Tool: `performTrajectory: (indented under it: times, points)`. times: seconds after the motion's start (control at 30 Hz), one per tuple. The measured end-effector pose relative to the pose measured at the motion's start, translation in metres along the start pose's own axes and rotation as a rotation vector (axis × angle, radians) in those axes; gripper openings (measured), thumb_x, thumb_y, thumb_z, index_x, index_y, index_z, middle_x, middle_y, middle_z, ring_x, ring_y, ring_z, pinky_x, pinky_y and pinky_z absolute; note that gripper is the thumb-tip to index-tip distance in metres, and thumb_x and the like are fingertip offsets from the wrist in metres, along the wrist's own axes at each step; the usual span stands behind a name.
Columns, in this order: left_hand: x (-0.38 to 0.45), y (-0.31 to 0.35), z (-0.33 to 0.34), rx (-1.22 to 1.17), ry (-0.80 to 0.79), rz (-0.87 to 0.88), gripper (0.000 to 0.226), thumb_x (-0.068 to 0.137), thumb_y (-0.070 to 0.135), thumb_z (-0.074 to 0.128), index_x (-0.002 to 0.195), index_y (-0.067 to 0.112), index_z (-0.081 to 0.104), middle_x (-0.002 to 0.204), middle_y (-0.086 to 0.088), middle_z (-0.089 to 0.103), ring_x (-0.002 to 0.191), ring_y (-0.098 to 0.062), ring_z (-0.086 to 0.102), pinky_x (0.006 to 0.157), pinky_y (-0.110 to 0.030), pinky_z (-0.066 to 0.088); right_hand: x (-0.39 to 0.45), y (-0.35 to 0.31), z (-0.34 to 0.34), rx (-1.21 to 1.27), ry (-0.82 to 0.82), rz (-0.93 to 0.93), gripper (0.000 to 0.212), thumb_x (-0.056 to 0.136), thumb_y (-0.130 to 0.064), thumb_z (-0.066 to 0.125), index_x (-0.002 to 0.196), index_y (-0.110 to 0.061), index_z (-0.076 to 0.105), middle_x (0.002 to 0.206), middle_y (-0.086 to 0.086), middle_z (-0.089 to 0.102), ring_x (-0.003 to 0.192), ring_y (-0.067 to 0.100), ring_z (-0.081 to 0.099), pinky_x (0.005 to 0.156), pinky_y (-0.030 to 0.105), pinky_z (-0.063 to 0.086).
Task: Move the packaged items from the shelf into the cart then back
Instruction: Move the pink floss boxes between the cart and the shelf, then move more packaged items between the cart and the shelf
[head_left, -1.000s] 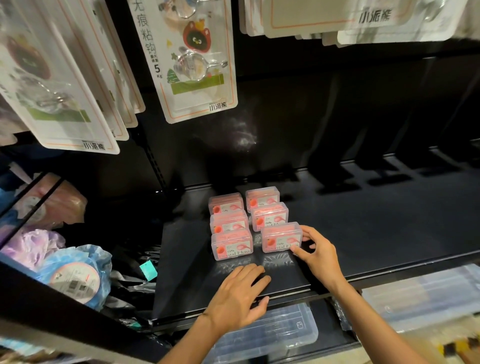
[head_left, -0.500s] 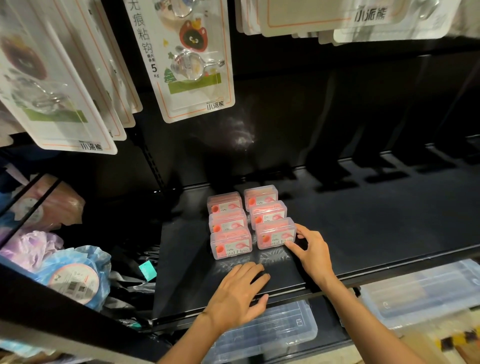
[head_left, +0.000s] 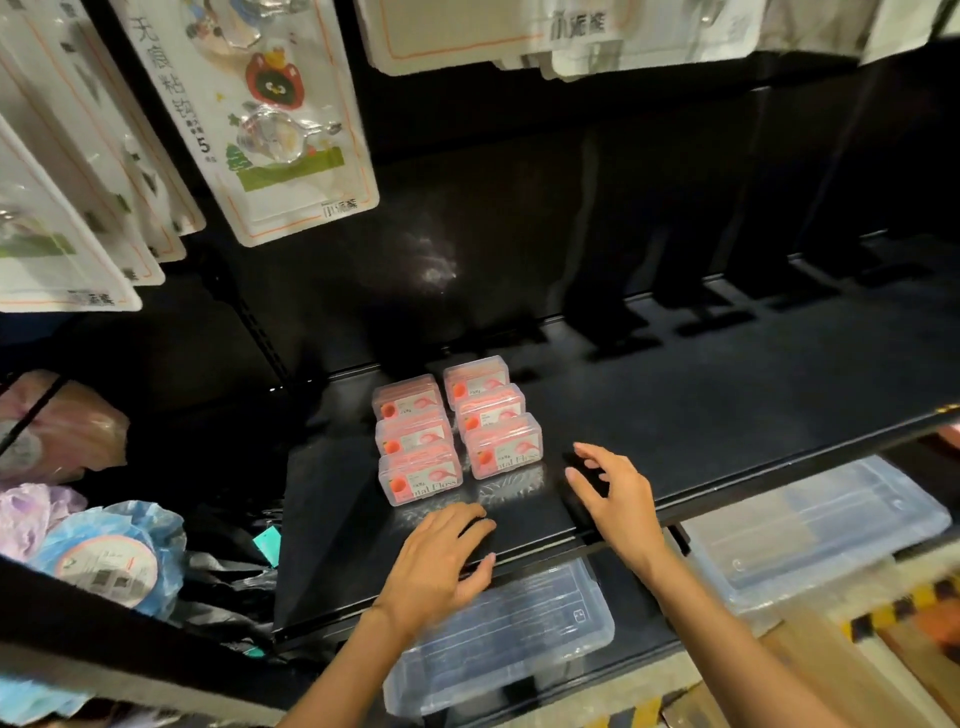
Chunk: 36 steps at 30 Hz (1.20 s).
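Several clear boxes of pink dental floss (head_left: 457, 423) stand in two rows of three on the black shelf (head_left: 701, 405). The front right box (head_left: 504, 451) sits slightly behind the front left box (head_left: 421, 477). My left hand (head_left: 441, 558) rests palm down on the shelf's front edge, just in front of the left row, holding nothing. My right hand (head_left: 615, 496) hovers to the right of the front right box, fingers loosely spread and apart from it. No cart is in view.
Blister cards of hooks (head_left: 270, 130) hang above the shelf at left and top. Clear plastic storage boxes (head_left: 498, 629) lie on the level below. Bagged items (head_left: 109, 556) fill the neighbouring bay at left. The shelf's right part is bare.
My right hand has let go of the front right box, after nudging it back toward its row, and has drawn away to the right. My left hand has stayed on the shelf edge.
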<state>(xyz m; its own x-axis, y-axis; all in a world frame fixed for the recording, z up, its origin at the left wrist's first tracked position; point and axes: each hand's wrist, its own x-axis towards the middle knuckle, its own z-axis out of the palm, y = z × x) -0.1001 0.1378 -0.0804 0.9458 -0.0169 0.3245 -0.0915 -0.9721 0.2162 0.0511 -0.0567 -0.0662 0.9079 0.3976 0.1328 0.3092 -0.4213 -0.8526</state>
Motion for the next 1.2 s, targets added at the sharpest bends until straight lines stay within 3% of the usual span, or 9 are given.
performTrajectory:
  times: [0.1,0.2,0.27,0.43,0.6,0.77,0.87,1.0,1.2]
  points:
    - [0.017,0.03,0.003,-0.063,0.042,-0.119,0.038,0.093,0.041,0.041,0.105,0.017,0.067,0.109,0.004,0.063,0.099,-0.012,0.059,0.088,-0.027,0.048,-0.037,0.021,-0.046,-0.087,0.075,-0.035,0.032,0.092,-0.024,0.062,0.123,-0.017,0.061,0.115,-0.005,0.06,0.111,0.011,0.054,0.096,0.016,0.035]
    - [0.039,0.095,0.018,-0.259,0.051,-0.189,0.044,0.095,0.045,0.036,0.12,0.018,0.062,0.128,0.008,0.056,0.119,-0.007,0.05,0.104,-0.022,0.033,-0.087,0.049,-0.102,-0.17,0.154,0.009,0.038,0.094,-0.038,0.053,0.122,-0.013,0.061,0.116,-0.005,0.06,0.113,0.014,0.053,0.094,0.008,0.028]
    - [0.051,0.145,0.033,-0.446,0.015,-0.206,0.05,0.095,0.05,0.036,0.129,0.021,0.056,0.137,0.012,0.048,0.128,-0.002,0.041,0.11,-0.023,0.029,-0.122,0.064,-0.135,-0.189,0.221,0.052,0.043,0.097,-0.045,0.046,0.126,-0.015,0.059,0.123,-0.007,0.056,0.117,0.008,0.048,0.098,0.012,0.027]
    - [0.065,0.314,0.082,-0.718,-0.174,-0.07,0.081,0.085,0.077,0.015,0.143,0.026,0.038,0.151,0.013,0.032,0.14,-0.002,0.026,0.117,-0.03,0.022,-0.242,0.107,-0.235,-0.181,0.392,0.272,0.049,0.096,-0.048,0.037,0.139,-0.026,0.046,0.142,-0.017,0.037,0.136,0.003,0.029,0.111,0.022,0.02]
    - [0.043,0.461,0.118,-0.82,-0.4,0.085,0.055,0.093,0.062,0.024,0.142,0.039,0.028,0.149,0.03,0.016,0.138,0.015,0.009,0.116,-0.016,0.007,-0.361,0.139,-0.324,-0.232,0.535,0.468,0.047,0.095,-0.056,0.035,0.139,-0.038,0.04,0.145,-0.024,0.031,0.14,0.001,0.022,0.114,0.024,0.017]
    - [0.028,0.562,0.139,-0.83,-0.6,0.108,0.063,0.091,0.056,0.027,0.147,0.027,0.029,0.151,0.019,0.022,0.141,0.001,0.017,0.117,-0.02,0.01,-0.441,0.157,-0.388,-0.272,0.668,0.581,0.043,0.093,-0.044,0.038,0.136,-0.045,0.034,0.143,-0.033,0.026,0.135,-0.014,0.019,0.105,0.002,0.006]
    - [0.036,0.601,0.152,-0.804,-0.646,0.192,0.062,0.09,0.054,0.028,0.146,0.029,0.03,0.15,0.021,0.024,0.14,0.004,0.018,0.115,-0.017,0.01,-0.467,0.175,-0.41,-0.244,0.743,0.688,0.049,0.094,-0.057,0.035,0.141,-0.041,0.035,0.146,-0.03,0.026,0.139,-0.007,0.017,0.106,0.005,0.006]
    - [0.064,0.658,0.171,-0.744,-0.653,0.326,0.059,0.092,0.057,0.025,0.146,0.033,0.028,0.15,0.026,0.021,0.134,0.016,0.012,0.103,0.002,0.0,-0.478,0.205,-0.446,-0.232,0.831,0.733,0.077,0.077,-0.083,0.017,0.14,-0.042,0.036,0.147,-0.03,0.026,0.14,-0.008,0.016,0.11,0.012,0.01]
    - [0.136,0.756,0.209,-0.683,-0.621,0.583,0.048,0.096,0.056,0.022,0.142,0.05,0.012,0.149,0.037,0.004,0.139,0.014,0.002,0.115,-0.02,0.006,-0.465,0.26,-0.53,-0.231,0.914,0.792,0.074,0.08,-0.075,0.022,0.142,-0.038,0.037,0.15,-0.025,0.027,0.14,-0.01,0.013,0.111,0.018,0.012]
